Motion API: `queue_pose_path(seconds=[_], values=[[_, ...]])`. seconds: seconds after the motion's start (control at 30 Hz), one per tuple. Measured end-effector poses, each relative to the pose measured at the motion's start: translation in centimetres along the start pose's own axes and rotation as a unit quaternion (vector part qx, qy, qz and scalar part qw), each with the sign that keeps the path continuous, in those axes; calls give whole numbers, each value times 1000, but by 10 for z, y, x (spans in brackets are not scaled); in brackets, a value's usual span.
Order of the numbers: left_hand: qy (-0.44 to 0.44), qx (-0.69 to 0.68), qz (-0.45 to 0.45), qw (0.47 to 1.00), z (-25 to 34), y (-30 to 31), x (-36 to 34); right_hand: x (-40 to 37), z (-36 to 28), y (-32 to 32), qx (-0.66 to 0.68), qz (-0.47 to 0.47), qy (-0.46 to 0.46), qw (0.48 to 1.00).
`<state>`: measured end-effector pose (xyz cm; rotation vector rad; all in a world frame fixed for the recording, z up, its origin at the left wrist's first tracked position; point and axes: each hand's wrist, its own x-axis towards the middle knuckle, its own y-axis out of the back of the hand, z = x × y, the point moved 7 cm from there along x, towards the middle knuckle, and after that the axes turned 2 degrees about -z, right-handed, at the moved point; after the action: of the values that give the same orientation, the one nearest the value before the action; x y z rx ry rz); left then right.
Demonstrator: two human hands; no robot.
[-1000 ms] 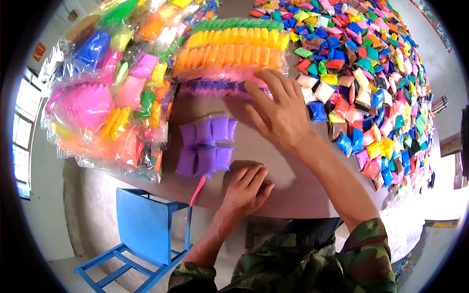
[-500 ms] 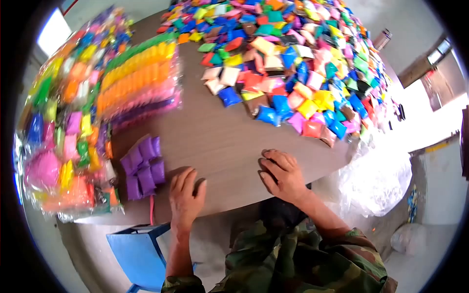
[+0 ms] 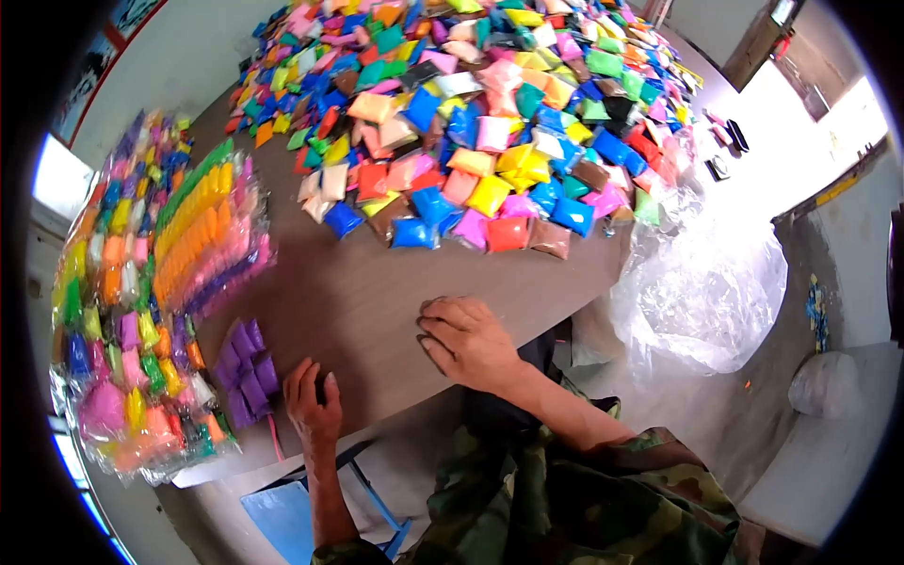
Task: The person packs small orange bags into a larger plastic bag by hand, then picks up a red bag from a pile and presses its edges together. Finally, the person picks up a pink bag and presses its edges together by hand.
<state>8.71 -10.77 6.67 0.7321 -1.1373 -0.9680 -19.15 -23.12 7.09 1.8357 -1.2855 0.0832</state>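
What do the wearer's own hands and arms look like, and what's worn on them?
The left hand and right hand are both bare, with no glove or watch showing. The forearms are uncovered up to camouflage sleeves in blotchy green, brown and near-black.

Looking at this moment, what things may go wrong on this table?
The purple packets lie near the edge of the table, close to the left hand; a careless sweep might push them off. The loose packets are crowded in a heap, so disturbing it could make some slide. The clear plastic bag hangs close to that heap; if pulled, it might drag some down.
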Motion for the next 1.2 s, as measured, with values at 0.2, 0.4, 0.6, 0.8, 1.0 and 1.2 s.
queue_pose_path(seconds=[0.2, 0.4, 0.6, 0.8, 1.0, 1.2], values=[[15, 33, 4, 999, -6, -3, -3, -10, 12, 33, 52, 57, -14, 997], [24, 51, 0, 998, -9, -6, -4, 8, 64, 115, -104, 143, -29, 984], [37, 70, -4, 997, -12, -7, -6, 33, 87, 105, -238, 70, -40, 968], [75, 87, -26, 993, -18, -7, -5, 35, 98, 94, -226, 31, -30, 973], [88, 92, -10, 992, -25, -8, -10, 32, 78, 105, -14, 63, -102, 993], [39, 36, 14, 998, -20, -31, -17, -5, 85, 16, 536, -33, -312, 784]])
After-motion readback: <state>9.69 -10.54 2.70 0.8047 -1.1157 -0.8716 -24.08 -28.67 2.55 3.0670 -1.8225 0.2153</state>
